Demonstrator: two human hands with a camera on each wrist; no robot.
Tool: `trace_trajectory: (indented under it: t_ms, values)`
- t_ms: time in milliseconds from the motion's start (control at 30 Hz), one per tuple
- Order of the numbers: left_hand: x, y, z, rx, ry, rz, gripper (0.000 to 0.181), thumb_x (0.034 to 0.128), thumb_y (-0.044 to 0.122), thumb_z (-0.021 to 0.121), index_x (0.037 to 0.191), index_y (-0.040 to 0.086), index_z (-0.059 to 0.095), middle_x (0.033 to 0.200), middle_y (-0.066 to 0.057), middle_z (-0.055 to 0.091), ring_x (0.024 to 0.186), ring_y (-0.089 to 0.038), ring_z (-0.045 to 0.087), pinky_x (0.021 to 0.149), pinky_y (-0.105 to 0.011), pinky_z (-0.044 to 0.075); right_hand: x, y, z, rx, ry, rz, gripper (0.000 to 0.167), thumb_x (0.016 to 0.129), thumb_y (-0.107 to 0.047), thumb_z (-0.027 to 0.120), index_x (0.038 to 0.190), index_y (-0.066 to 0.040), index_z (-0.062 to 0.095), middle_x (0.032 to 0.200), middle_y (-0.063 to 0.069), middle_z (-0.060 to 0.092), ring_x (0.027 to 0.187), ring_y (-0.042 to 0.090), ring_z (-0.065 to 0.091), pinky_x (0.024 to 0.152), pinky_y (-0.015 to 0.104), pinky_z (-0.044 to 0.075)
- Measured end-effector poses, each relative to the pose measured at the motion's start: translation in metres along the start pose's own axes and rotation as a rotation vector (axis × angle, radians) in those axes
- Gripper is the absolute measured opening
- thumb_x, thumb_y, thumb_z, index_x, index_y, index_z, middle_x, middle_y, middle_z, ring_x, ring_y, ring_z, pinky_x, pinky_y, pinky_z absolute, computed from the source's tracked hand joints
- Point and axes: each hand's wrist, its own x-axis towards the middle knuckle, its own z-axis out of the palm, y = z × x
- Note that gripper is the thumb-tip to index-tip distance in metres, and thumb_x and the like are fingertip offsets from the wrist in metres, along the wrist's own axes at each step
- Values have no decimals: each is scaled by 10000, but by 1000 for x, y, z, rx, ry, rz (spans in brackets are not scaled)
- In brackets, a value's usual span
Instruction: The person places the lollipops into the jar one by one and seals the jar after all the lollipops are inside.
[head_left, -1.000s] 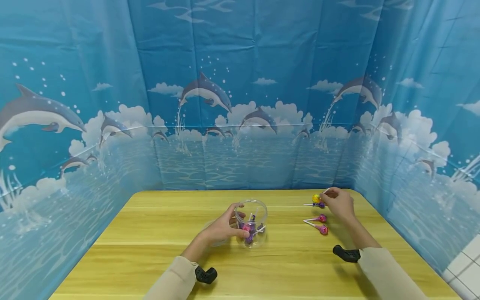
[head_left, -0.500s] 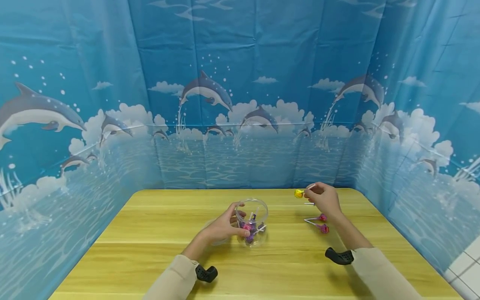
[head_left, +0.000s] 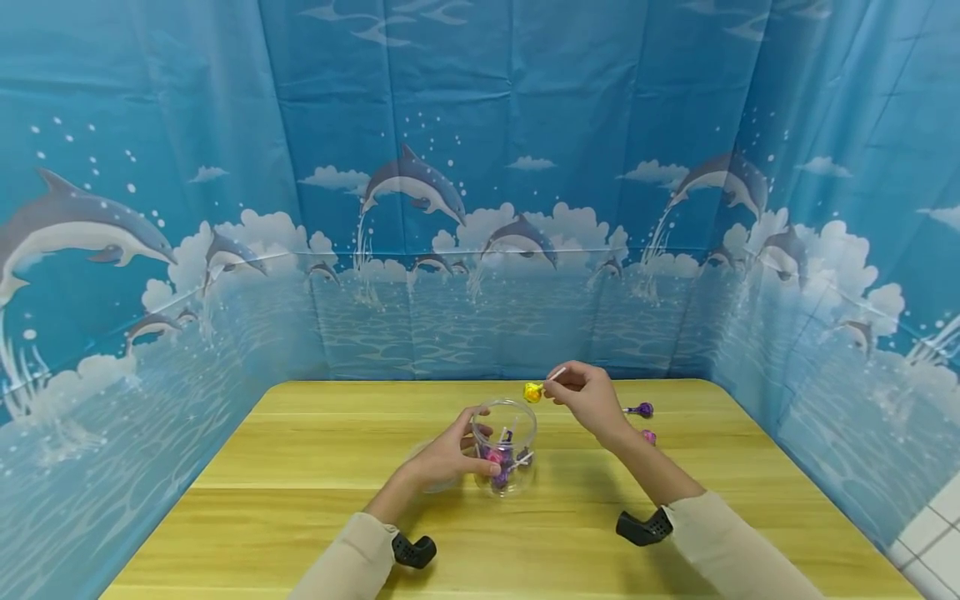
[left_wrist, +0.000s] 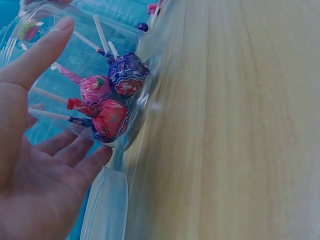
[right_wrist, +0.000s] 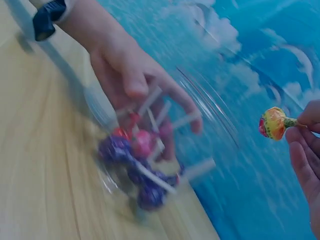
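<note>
Dolphin-print curtain (head_left: 480, 321) backs desk (head_left: 300, 533): purple lollipop (head_left: 645, 409), right of right fingers (head_left: 555, 389); clear lid (left_wrist: 106, 205), beside left fingers (head_left: 480, 467); clear jar (head_left: 531, 433), wrapped lollipops (left_wrist: 111, 120) inside, clasped by left fingers; yellow lollipop (head_left: 532, 392), pinched by right fingers.

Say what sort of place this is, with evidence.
Probably a curtained-off tabletop work area: dolphin-print curtains hang behind and beside a wood-grain table, with white tiles showing at right.
</note>
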Motion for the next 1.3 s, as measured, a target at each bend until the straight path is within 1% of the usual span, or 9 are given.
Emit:
trace_trajectory:
  t_ms: [167,367,500,600,700,800,967,1167,1300]
  values:
    - [1,-2,1,1,-5,6,834,940,188,795,1592,192,274,1502,-237,420,1422,-395,417,1123,-547,384,4,-6,26,-113,-84,-68,98,984,-119,733,1000,-22,733,908,61,746,843,277,723,738,364,586]
    - [-1,-4,2,-8,-21,-11,859,949,205,789,1613,222,245,1508,-213,427,1411,-358,436,1110,-532,405,9,-4,47,-322,-168,-158,49,969,-112,747,921,-113,735,835,-51,718,732,96,684,677,315,578]
    - [-2,-4,1,1,-18,-25,874,945,224,793,1614,217,232,1505,-204,430,1409,-345,437,1105,-536,408,13,-6,57,-383,-205,-191,89,958,-100,751,885,-144,726,800,-74,695,689,54,648,639,291,566]
    - [-2,-4,0,4,-13,-28,883,948,238,791,1619,209,219,1517,-189,428,1428,-356,415,1115,-544,396,16,-9,62,-409,-222,-226,77,951,-103,757,889,-133,725,795,-67,694,681,60,646,629,283,561]
    - [-2,-5,-1,15,-11,-20,881,949,250,790,1622,228,221,1539,-168,406,1446,-362,389,1127,-553,378,17,-10,64,-434,-234,-252,24,949,-116,766,960,-106,747,833,-50,708,713,74,660,638,274,559]
    - [-2,-5,-1,11,-14,-6,874,951,247,787,1622,234,228,1553,-178,389,1453,-366,377,1134,-556,366,18,-11,62,-443,-230,-255,107,949,-137,774,1049,-100,760,879,-43,716,758,90,674,657,281,561]
    - [-1,-4,-2,-2,-19,2,900,947,264,791,1630,195,210,1529,-223,409,1446,-374,388,1124,-567,375,18,-10,59,-416,-230,-259,136,960,-144,764,1089,-102,754,902,-51,717,801,110,683,688,305,569]
    - [-1,-4,-2,8,-18,4,847,948,268,788,1605,249,253,1515,-223,417,1440,-367,398,1132,-574,361,15,-9,53,-378,-218,-269,140,960,-136,763,1095,-98,754,932,-32,723,834,131,693,703,314,572]
    - [0,-5,-2,7,-22,9,832,951,260,788,1598,241,265,1508,-230,421,1424,-352,421,1124,-568,372,13,-10,47,-363,-205,-251,143,954,-128,769,1094,-103,758,934,-37,722,834,128,689,686,319,571]
